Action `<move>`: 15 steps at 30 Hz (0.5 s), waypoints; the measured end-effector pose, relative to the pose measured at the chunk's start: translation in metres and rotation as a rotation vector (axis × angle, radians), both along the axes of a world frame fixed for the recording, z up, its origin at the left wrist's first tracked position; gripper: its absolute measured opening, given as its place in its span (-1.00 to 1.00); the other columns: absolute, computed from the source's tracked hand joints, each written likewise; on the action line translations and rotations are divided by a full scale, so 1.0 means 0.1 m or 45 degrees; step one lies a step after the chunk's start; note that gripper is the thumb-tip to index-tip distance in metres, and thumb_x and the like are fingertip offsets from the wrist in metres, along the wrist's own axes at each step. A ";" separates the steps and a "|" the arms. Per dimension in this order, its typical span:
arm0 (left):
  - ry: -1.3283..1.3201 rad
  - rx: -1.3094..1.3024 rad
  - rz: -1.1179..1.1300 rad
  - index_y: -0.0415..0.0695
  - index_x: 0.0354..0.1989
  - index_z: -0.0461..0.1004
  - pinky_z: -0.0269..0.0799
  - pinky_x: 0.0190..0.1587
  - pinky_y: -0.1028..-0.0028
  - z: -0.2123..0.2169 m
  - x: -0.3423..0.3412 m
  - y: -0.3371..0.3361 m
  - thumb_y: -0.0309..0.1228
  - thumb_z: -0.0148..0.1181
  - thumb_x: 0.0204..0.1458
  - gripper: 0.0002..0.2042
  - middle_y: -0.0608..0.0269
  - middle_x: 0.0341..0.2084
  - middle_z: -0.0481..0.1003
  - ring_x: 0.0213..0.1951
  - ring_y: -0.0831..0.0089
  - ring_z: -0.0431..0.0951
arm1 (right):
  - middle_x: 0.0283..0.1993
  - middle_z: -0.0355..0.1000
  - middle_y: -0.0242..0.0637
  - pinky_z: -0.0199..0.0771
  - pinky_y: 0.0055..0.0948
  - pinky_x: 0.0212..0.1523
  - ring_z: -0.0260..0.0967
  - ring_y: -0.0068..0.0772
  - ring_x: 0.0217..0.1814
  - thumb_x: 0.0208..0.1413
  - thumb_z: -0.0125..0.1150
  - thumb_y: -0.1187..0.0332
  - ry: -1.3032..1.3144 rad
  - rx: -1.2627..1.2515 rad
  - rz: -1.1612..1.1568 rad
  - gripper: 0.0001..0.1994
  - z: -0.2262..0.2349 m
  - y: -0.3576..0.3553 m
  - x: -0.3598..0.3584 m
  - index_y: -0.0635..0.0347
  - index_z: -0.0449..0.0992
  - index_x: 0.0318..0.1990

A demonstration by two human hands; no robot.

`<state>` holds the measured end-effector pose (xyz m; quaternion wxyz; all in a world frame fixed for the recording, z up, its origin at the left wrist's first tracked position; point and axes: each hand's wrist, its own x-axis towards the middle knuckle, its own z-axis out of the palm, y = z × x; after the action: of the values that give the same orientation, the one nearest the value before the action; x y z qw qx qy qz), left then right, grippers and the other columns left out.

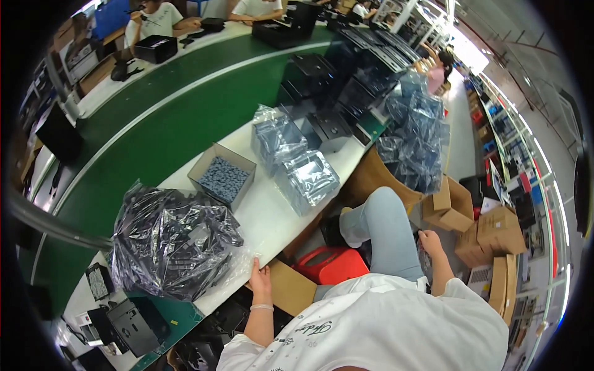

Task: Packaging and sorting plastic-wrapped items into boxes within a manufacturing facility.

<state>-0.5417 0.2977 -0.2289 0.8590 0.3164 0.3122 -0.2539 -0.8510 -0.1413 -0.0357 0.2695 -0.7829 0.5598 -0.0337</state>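
Two hands, one plastic bag (173,241)

Factory assembly line, green conveyor belt (161,117), seated workers, bagged parts (170,241), cardboard cartons (495,232)

The person wears a white short-sleeved top with dark script lettering, light blue jeans, and a thin pale bracelet on the left wrist.

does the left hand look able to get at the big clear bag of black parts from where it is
Probably yes: the left hand rests on the white table edge right beside the bag of black parts, with nothing between them.
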 end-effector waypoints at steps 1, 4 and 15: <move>-0.009 -0.004 0.031 0.01 -0.13 0.39 0.27 -0.23 0.53 -0.02 0.00 -0.03 -0.31 0.20 -0.02 -0.73 0.48 -0.21 0.40 -0.22 0.57 0.35 | -0.65 0.36 -0.16 0.33 -0.38 -0.62 0.33 -0.36 -0.67 0.08 -0.04 0.25 0.065 -0.225 0.173 -0.68 0.05 -0.01 0.27 0.35 0.43 -0.54; 0.020 0.002 0.046 0.02 -0.10 0.38 0.21 -0.16 0.46 -0.08 0.00 -0.13 -0.37 0.24 -0.06 -0.68 0.47 -0.16 0.41 -0.18 0.54 0.35 | -0.61 0.35 -0.03 0.32 -0.29 -0.47 0.37 -0.17 -0.54 0.05 0.01 0.19 0.063 -0.389 0.371 -0.66 0.13 0.03 0.85 0.36 0.42 -0.51; -0.077 0.071 0.133 -0.05 0.12 0.19 0.10 0.10 0.19 -0.12 -0.05 -0.28 -0.33 0.20 -0.03 -0.49 0.30 0.08 0.25 0.11 0.33 0.21 | -0.16 0.42 -0.15 0.31 -0.31 -0.02 0.31 -0.10 -0.06 -0.10 0.04 0.57 -0.589 -0.559 1.364 -0.73 0.76 0.48 3.50 0.21 0.48 -0.18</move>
<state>-0.5463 0.2700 -0.2410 0.8710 0.3313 0.3090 -0.1903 -0.5011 -0.0930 0.0405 0.1961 -0.9645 -0.0034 -0.1768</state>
